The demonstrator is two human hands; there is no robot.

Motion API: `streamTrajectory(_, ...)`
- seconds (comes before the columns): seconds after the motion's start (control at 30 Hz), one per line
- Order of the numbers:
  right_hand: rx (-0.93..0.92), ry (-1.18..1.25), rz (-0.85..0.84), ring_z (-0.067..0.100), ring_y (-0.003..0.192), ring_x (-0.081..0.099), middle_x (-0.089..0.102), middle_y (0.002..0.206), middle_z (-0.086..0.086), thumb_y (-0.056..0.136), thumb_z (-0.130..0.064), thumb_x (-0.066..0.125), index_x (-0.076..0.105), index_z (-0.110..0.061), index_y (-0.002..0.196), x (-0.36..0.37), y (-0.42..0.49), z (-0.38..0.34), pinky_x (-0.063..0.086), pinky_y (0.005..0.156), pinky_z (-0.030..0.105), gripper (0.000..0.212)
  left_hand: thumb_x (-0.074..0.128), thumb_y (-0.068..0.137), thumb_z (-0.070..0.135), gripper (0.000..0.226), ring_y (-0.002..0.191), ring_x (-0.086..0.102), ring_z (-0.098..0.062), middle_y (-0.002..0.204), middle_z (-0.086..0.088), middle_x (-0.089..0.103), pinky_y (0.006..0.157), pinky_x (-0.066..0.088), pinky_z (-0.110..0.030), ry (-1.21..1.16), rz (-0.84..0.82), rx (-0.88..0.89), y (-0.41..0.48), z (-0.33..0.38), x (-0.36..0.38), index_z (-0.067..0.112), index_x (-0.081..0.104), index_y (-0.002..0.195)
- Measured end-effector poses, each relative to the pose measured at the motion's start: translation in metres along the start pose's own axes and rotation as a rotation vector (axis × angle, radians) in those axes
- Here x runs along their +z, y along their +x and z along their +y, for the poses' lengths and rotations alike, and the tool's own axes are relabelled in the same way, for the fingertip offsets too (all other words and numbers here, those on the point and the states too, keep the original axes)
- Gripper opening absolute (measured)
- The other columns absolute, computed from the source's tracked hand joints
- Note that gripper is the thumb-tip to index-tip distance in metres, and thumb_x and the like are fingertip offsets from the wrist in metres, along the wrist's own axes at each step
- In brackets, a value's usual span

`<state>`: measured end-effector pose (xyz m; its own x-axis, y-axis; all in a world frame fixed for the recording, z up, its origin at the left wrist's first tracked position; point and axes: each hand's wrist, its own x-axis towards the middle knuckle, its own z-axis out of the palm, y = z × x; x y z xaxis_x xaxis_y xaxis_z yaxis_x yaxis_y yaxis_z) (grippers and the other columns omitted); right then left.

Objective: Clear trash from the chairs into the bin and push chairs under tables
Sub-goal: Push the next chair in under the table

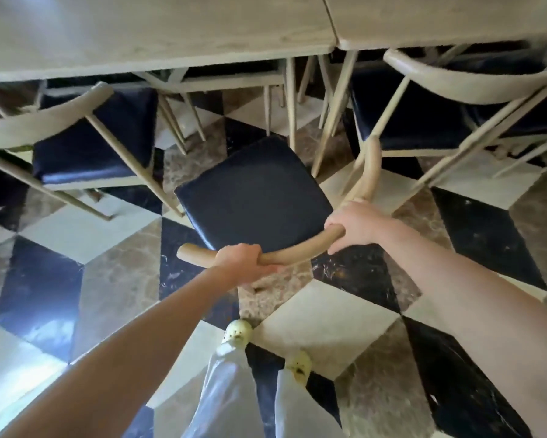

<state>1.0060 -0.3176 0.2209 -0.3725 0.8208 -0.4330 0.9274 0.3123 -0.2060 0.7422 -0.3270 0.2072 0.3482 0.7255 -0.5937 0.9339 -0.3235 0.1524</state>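
Head view: 3 chairs w/ dark seats, 2 tabletops [158, 36] butted side by side. Left chair [85, 137] & right chair [439, 115] sit partly under them. Middle chair [256, 191] stands out on the checkered floor [329, 317], angled, front corner near the table legs. Both arms stretched fwd; left hand [240, 262] & right hand [354, 224] each closed around its curved backrest rail [300, 252], apart from each other.
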Motion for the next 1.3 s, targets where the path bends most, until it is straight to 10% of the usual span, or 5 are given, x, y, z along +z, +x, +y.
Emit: streamTrajectory(1.3, 0.126, 0.055, 0.277, 0.019, 0.100, 0.056, 0.068, 0.104, -0.003, 0.071, -0.064, 0.064, 0.066, -0.018, 0.110, -0.110, 0.255, 0.004, 0.035, 0.094, 0.033, 0.061, 0.068, 0.059, 0.074, 0.066, 0.069, 0.055, -0.014, 0.073, 0.006, 0.057, 0.061, 0.040, -0.025, 0.121, -0.041, 0.109, 0.202, -0.203, -0.243, 0.017, 0.062, 0.092)
